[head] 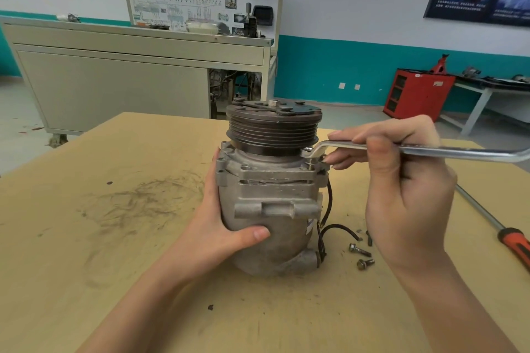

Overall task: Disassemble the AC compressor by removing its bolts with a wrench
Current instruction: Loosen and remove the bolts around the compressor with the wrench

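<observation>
Compressor: the AC compressor [269,203] stands upright around the middle of the surface [114,238], with its grooved pulley [272,129] on top.
Left hand: the left hand [220,218] clasps the housing's left side, palm flat against the metal and thumb curled across the lower front. The other fingers are hidden behind the body.
Right hand: the right hand [401,180] is closed around the wrench [430,150]. The thumb lies over the near side of the shaft and the fingers stretch along it toward the ring end.
Wrench: the ring end sits over a bolt [311,163] at the housing's upper right corner, just under the pulley. The handle runs off toward the right edge.
Loose bolts: two bolts [360,250] lie on the surface just right of the compressor's base, beside its black wire [329,200].
Screwdriver: an orange-handled screwdriver [513,241] lies near the right edge, apart from both hands.
</observation>
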The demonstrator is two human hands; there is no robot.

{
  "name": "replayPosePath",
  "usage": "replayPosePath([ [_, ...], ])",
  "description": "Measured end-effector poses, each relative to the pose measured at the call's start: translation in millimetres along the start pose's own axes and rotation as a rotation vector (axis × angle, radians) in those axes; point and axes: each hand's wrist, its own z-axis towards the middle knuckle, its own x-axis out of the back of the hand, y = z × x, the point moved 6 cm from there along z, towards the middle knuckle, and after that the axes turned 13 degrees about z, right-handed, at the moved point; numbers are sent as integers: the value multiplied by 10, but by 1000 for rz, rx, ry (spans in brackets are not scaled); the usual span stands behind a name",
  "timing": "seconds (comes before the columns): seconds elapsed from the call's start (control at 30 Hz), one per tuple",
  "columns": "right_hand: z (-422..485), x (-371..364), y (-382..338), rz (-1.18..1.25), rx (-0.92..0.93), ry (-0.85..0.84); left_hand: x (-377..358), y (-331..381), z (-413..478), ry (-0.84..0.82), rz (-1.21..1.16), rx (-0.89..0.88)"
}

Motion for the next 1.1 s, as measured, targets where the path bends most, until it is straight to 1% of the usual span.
replayPosePath([
  [0.17, -18, 13, 4, 34, 5, 26, -2, -6, -1, -7, -7, 3],
  [0.37, -46, 6, 52, 90, -52, 56, -11, 1, 5, -9, -10, -3],
  [0.5, -67, 75, 264, 320, -301, 150, -9, 30, -4, -5, -13, -9],
  [0.6, -61, 106, 415, 504, -455, 157, -6, 56, -8, 0, 0, -15],
  [0.67, -54, 85, 549, 677, -608, 193, 2, 52, -16, 3, 0, -9],
  [0.73, -79, 66, 698, 831, -787, 288, -2, 43, -15, 1, -6, 4],
  [0.8, -120, 71, 813, 905, -891, 403, -4, 42, -10, 1, -6, 4],
  [0.87, -130, 116, 832, 866, -877, 461, -4, 37, -11, 0, -5, 3],
  [0.93, -85, 189, 747, 814, -779, 459, -2, 33, -10, 0, 6, 0],
  [1.0, -14, 256, 578, 705, -641, 398, 1, 25, -6, 1, 11, -2],
  [1.1, 33, 266, 266, 369, -344, 258, 3, 16, 1, 4, 13, -10],
])
